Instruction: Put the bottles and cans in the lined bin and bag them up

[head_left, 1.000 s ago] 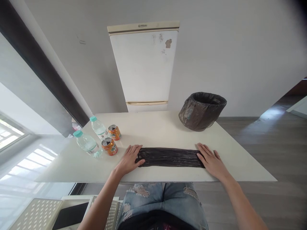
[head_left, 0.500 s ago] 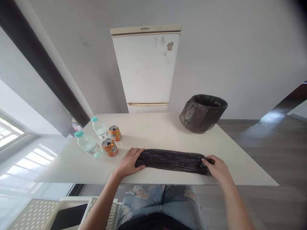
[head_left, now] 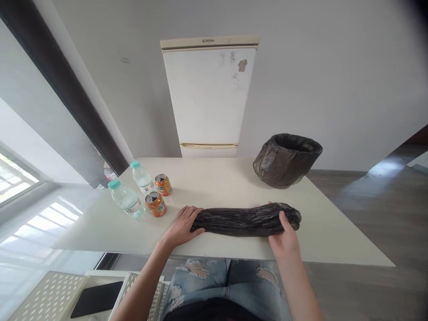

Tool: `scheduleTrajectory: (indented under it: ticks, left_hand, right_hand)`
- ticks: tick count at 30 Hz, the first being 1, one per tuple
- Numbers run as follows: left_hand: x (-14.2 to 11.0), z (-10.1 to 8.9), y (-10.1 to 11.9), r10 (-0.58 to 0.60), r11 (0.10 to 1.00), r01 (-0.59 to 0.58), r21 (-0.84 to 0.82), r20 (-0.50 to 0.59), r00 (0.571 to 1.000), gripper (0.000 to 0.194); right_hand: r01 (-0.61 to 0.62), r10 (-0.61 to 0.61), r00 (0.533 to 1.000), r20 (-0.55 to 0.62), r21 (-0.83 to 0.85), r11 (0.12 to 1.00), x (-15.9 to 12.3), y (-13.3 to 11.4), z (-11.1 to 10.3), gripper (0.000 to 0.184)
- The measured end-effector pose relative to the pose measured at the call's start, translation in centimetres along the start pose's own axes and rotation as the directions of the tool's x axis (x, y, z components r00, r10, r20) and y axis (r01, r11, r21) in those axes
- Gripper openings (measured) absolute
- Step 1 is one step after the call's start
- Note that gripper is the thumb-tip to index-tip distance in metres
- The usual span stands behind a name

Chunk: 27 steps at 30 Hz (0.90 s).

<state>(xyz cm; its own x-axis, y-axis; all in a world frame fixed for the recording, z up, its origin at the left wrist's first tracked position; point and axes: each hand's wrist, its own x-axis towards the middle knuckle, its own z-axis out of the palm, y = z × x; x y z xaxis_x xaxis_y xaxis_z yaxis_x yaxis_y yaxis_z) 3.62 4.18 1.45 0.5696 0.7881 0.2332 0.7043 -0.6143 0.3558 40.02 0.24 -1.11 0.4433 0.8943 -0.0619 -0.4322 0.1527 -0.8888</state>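
Currently the right hand (head_left: 284,236) grips the black bag's (head_left: 239,222) right end, thumb on top; the left hand (head_left: 185,225) presses its left end against the white table (head_left: 214,183), near two cans (head_left: 155,204).

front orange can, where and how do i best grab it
I'd wrap the fingers around the upright side wall of the front orange can, below its open top, coming from its right and near side. The near bottle crowds its left and the other can stands behind.
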Motion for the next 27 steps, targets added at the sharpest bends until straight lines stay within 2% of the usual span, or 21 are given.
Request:
scheduleTrajectory:
  ticks: [2, 4, 7, 9, 13, 15, 16, 18, 20, 21, 23, 24, 25, 27]
  left_hand:
    - [0.0, 0.0, -0.1, 0.006, 1.000, -0.006, 0.001, 0.007, 1.000, 0.060]
    - [0.0, 0.0, -0.1, 0.017, 1.000, -0.017, -0.001, 0.012, 1.000, 0.065]
    - [0.0, -0.2, 0.0, 0.047, 0.999, -0.047, -0.009, 0.010, 0.999, 0.068]
    - [0.0, -0.2, -0.1, 0.069, 0.998, -0.068, -0.012, 0.012, 0.998, 0.062]
    - [0.0, 0.0, -0.3, 0.096, 0.995, -0.096, -0.007, 0.013, 0.995, 0.054]
    - [0.0, 0.1, -0.4, 0.098, 0.995, -0.098, -0.005, 0.005, 0.995, 0.053]
    - [0.0, 0.1, -0.4, 0.099, 0.995, -0.099, -0.005, 0.001, 0.995, 0.053]
    - [0.1, 0.2, -0.4, 0.101, 0.995, -0.101, -0.002, -0.004, 0.995, 0.052]
    - [0.1, 0.2, -0.4, 0.103, 0.995, -0.103, 0.001, -0.004, 0.995, 0.051]
    - [0.1, 0.1, -0.3, 0.104, 0.995, -0.104, 0.001, -0.003, 0.995, 0.051]
    - [0.2, 0.2, -0.4, 0.107, 0.994, -0.107, -0.001, -0.007, 0.994, 0.052]
    - [0.2, 0.3, -0.4, 0.107, 0.994, -0.107, -0.002, -0.013, 0.994, 0.052]
    - [0.1, 0.5, -0.6, 0.105, 0.994, -0.105, -0.002, -0.020, 0.994, 0.052]
    - [0.0, 0.8, -0.9, 0.095, 0.995, -0.096, -0.005, -0.034, 0.995, 0.057]
  right_hand:
    - [0.006, -0.008, 0.999, -0.039, -0.037, 0.999, 1.2, 0.7, 0.3, 0.047]
    - [0.061, -0.065, 0.993, -0.095, -0.045, 0.997, 2.7, 0.9, 0.2, 0.047]
    - [0.117, -0.118, 0.978, -0.171, -0.013, 0.993, 4.9, 0.2, -0.4, 0.049]
    - [0.123, -0.121, 0.963, -0.240, -0.004, 0.992, 5.9, -0.6, -0.3, 0.050]
    - [0.138, -0.147, 0.884, -0.445, -0.053, 0.989, 5.5, -1.7, 1.9, 0.055]
    - [0.221, -0.281, 0.829, -0.483, -0.178, 0.959, 4.2, -1.8, 3.7, 0.051]
    - [0.274, -0.381, 0.800, -0.463, -0.283, 0.919, 3.3, -1.8, 4.5, 0.048]
    - [0.379, -0.588, 0.743, -0.321, -0.522, 0.764, 1.4, -1.6, 6.1, 0.045]
    - [0.515, -0.696, 0.718, -0.007, -0.669, 0.537, -0.7, -1.2, 7.6, 0.043]
    - [0.600, -0.687, 0.702, 0.189, -0.677, 0.427, -1.7, -0.8, 8.3, 0.045]
    - [0.754, -0.556, 0.627, 0.546, -0.604, 0.258, -3.4, 0.3, 9.8, 0.060]
    - [0.802, -0.459, 0.584, 0.670, -0.562, 0.200, -4.1, 1.0, 10.5, 0.068]
    - [0.829, -0.359, 0.553, 0.752, -0.538, 0.150, -4.7, 1.8, 11.2, 0.073]
    - [0.843, -0.179, 0.537, 0.824, -0.533, 0.073, -5.4, 3.6, 12.1, 0.077]
